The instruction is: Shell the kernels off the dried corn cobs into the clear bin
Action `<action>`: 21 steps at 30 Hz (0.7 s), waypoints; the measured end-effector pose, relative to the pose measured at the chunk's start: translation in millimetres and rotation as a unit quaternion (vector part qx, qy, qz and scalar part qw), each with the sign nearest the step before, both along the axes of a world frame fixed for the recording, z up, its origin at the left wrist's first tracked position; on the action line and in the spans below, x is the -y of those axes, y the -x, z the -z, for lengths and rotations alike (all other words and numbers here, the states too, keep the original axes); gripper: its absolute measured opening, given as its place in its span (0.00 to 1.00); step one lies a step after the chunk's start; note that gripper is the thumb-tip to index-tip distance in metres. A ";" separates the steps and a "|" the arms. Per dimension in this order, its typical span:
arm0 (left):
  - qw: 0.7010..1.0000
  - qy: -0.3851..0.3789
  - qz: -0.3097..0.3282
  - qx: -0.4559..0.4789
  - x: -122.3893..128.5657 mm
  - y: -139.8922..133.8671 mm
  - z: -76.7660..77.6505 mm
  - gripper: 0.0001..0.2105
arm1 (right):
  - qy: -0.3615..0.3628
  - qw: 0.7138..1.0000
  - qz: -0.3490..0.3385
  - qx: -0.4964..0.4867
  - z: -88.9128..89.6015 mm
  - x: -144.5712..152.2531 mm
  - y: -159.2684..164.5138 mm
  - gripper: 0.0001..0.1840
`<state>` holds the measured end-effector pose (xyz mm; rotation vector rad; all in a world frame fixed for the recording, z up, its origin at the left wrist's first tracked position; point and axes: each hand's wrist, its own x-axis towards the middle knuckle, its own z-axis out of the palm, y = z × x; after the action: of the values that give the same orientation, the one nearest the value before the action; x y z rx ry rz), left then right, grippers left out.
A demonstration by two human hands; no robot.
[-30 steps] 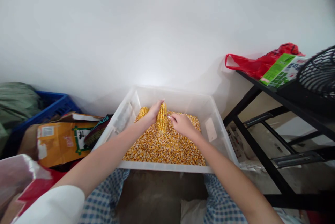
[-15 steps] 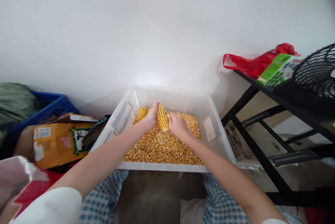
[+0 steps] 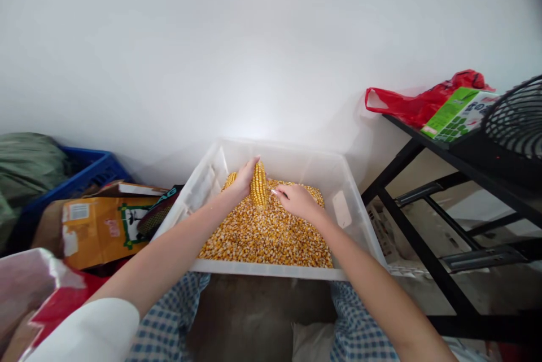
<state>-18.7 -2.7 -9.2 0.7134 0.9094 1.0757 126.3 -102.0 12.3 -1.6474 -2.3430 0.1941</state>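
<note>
My left hand (image 3: 245, 177) is wrapped round a yellow corn cob (image 3: 258, 186), which stands tilted over the loose kernels, its rows still mostly full. Just right of the cob, my right hand (image 3: 295, 200) is closed on a small thin tool (image 3: 275, 192) with a shiny tip pointing toward the cob; its kind is hard to make out. Loose corn kernels (image 3: 271, 240) cover the bottom of a translucent plastic bin (image 3: 266, 269). Behind my left hand a second corn cob (image 3: 229, 180) lies on the kernels, partly hidden.
To the left are a blue crate (image 3: 95, 173), an orange-yellow package (image 3: 99, 232) and a red-and-white bag (image 3: 55, 300). On the right stands a black metal-framed stand (image 3: 417, 243), bearing a red plastic bag (image 3: 417, 103), a green box (image 3: 455, 116) and a black fan (image 3: 516, 119). A white wall rises behind.
My right hand has drawn back to the right, away from the cob, showing the thin tool. The cob is tipped more upright in my left hand. The view has shifted slightly.
</note>
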 end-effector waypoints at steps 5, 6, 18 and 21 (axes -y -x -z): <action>0.999 -0.025 0.015 -0.034 0.8 -0.7 2.5 0.20 | 0.002 1.000 0.001 0.024 0.0 1.6 0.8 0.21; 0.999 -0.031 0.016 -0.040 1.3 -0.6 2.6 0.20 | 0.001 0.999 -0.001 0.032 -0.4 2.2 0.7 0.21; 0.987 -0.109 0.037 -0.111 13.4 -5.6 3.4 0.18 | -0.021 0.990 -0.044 0.136 -1.0 8.3 0.6 0.21; 0.986 -0.111 0.037 -0.120 13.9 -5.7 5.6 0.18 | -0.015 0.989 -0.042 0.141 0.3 8.9 2.9 0.21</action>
<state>-12.9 -16.7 -14.9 1.0729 0.9675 1.0499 123.4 -110.9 12.0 -1.6562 -2.6102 -0.0619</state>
